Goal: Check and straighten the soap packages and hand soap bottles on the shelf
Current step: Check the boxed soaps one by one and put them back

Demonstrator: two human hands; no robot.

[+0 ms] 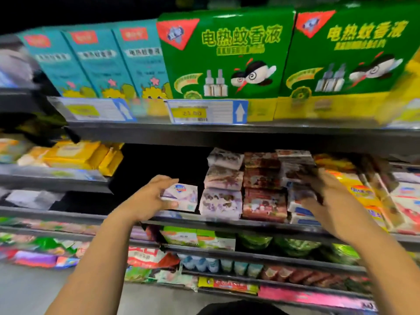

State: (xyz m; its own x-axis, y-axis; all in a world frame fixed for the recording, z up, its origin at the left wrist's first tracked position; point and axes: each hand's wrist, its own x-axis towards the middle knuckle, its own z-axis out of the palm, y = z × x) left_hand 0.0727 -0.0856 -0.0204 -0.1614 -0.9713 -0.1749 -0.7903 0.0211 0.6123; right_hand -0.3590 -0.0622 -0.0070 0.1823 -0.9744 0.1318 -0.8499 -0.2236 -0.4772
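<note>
My left hand [151, 196] grips a white and lilac soap package [181, 197] by its left end, just left of a stack of lilac soap packages [221, 185] on the dark shelf [227, 221]. A dark red stack [263, 187] stands beside the lilac one. My right hand [327, 189] is blurred and lies against a stack of white and blue soap packages [297, 176]; its fingers reach round the stack's right side. No hand soap bottles can be made out.
Green boxes [225, 55] and teal boxes [100, 62] fill the shelf above, with price tags [206, 111] along its edge. Yellow packs [79, 155] lie at left. Orange and white packs [368, 196] crowd the right. Lower shelves hold several bags and small bottles [204, 263].
</note>
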